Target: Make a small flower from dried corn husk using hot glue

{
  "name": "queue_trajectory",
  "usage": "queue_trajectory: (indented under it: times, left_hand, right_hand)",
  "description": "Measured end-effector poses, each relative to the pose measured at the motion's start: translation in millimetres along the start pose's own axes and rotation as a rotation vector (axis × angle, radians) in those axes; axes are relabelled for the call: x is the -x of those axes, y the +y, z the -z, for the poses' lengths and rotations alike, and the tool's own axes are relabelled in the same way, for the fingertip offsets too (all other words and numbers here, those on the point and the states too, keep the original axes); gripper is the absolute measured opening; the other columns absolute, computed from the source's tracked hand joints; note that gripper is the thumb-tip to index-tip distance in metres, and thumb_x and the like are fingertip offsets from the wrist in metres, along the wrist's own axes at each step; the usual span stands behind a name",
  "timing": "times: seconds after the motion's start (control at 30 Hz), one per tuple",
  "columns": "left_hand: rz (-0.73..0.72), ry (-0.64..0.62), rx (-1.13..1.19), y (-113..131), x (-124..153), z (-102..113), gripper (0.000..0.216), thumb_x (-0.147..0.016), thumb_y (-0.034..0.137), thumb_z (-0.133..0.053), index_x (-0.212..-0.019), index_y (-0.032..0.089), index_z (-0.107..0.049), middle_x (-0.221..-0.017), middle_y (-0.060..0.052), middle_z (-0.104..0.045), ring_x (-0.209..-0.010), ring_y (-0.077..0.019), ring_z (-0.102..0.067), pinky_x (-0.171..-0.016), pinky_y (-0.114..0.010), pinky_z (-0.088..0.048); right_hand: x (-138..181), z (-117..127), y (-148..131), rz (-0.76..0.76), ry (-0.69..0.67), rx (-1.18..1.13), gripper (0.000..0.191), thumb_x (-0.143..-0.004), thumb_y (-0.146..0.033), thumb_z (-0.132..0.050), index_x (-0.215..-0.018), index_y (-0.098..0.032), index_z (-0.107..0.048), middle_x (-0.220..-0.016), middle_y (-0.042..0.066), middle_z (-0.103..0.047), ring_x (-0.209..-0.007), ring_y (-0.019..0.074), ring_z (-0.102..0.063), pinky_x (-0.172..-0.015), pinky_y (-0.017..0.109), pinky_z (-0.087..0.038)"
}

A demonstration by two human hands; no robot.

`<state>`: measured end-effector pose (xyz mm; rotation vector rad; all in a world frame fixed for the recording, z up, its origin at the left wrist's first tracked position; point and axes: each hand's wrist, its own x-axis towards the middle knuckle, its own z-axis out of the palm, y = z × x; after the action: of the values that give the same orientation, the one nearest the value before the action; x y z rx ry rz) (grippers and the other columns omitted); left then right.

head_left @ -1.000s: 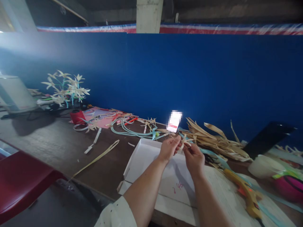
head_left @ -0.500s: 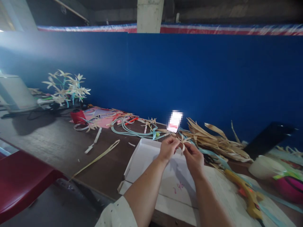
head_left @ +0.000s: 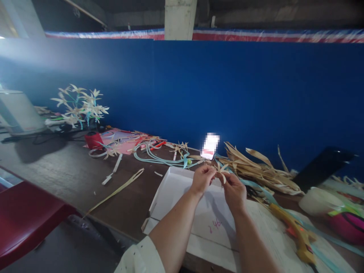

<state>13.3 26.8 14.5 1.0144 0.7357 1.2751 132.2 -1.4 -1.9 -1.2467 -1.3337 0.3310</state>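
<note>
Between my two hands is a small pale flower (head_left: 222,171) with narrow pointed petals, like dried husk. My right hand (head_left: 234,189) pinches it from the right, fingers closed at its base. From the left, my left hand (head_left: 203,179) is closed in a pinch close to the petals; what sits between its fingertips is too small to make out. Both hands are above an open white cardboard box (head_left: 184,212) marked with pink handwriting. Behind them a phone (head_left: 209,146) with a bright, blurred screen leans upright.
Dried husks (head_left: 256,170) lie behind my right hand. A yellow glue gun (head_left: 298,235) rests at right. Coiled pale-blue cords (head_left: 159,159) and a husk strip (head_left: 116,191) lie left. Finished flowers (head_left: 82,102) stand in a red pot (head_left: 93,140). A blue partition (head_left: 113,76) closes the back.
The flower has turned slightly and shifted a little right with my right hand. My left hand has barely moved.
</note>
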Motion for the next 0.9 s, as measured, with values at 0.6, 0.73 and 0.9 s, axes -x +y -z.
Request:
queue_trajectory:
  times: [0.6, 0.73, 0.9]
  left_hand:
    - [-0.038, -0.056, -0.022, 3.7, 4.5, -1.7, 0.029, -0.066, 0.042, -0.065, -0.064, 0.015, -0.054, -0.051, 0.004, -0.046, -0.042, -0.0046, -0.034, -0.042, -0.020, -0.022]
    - [-0.067, -0.085, -0.047, 2.0, 4.6, -2.0, 0.026, -0.068, 0.039, -0.064, -0.064, 0.015, -0.055, -0.050, 0.004, -0.045, -0.043, -0.0051, -0.034, -0.044, -0.021, -0.024]
    - [-0.102, -0.108, -0.070, -0.9, 3.3, -0.1, 0.022, -0.073, 0.034, -0.061, -0.063, 0.015, -0.054, -0.050, 0.002, -0.046, -0.044, -0.0059, -0.035, -0.046, -0.023, -0.025]
  right_hand:
    - [-0.7, -0.8, 1.0, 0.020, 0.055, 0.040, 0.040, -0.075, -0.053, -0.062, -0.090, -0.016, -0.071, -0.085, 0.007, -0.067, -0.076, 0.0207, -0.059, -0.071, 0.032, -0.044]
    - [-1.1, 0.2, 0.5, 0.043, 0.066, 0.069, 0.037, -0.076, -0.051, -0.061, -0.089, -0.017, -0.071, -0.087, 0.007, -0.066, -0.079, 0.0212, -0.059, -0.073, 0.032, -0.044]
    - [0.9, 1.4, -5.9, 0.040, 0.071, 0.106, 0.030, -0.078, -0.043, -0.059, -0.087, -0.017, -0.071, -0.081, 0.005, -0.062, -0.071, 0.0179, -0.055, -0.065, 0.028, -0.041]
